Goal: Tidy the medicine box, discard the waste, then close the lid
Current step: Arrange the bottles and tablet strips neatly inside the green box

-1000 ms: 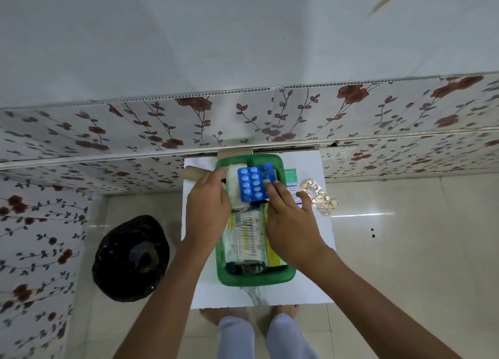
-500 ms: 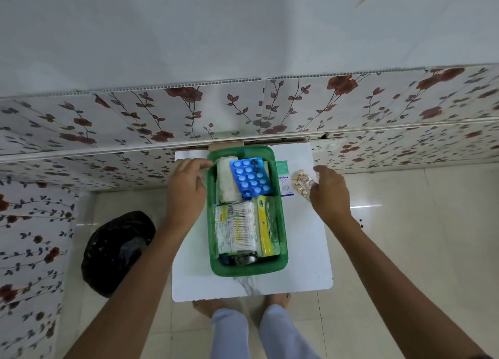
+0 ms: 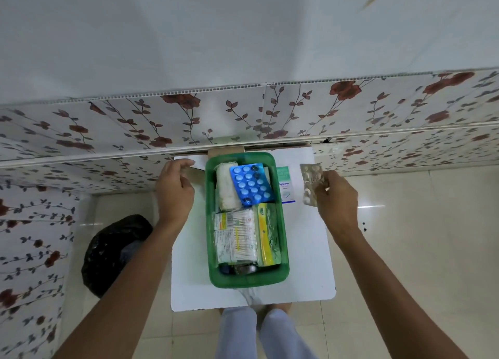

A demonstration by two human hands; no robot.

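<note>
the right hand [image 3: 334,199] pinches a silvery foil blister strip [image 3: 311,183], likely to sort it, while the left hand [image 3: 175,188] hovers loosely curled and empty beside the green plastic medicine box [image 3: 282,223].

box [image 3: 280,250] sits mid-table [image 3: 310,264] with blister pack [image 3: 251,183] and gauze [image 3: 226,188] inside; carton [image 3: 285,184] right, bin bag [image 3: 113,253] on floor left.

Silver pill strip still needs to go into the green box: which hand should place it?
Right. The right hand already grips the silver pill strip just right of the green box; the left hand sits empty on the opposite side.
</note>
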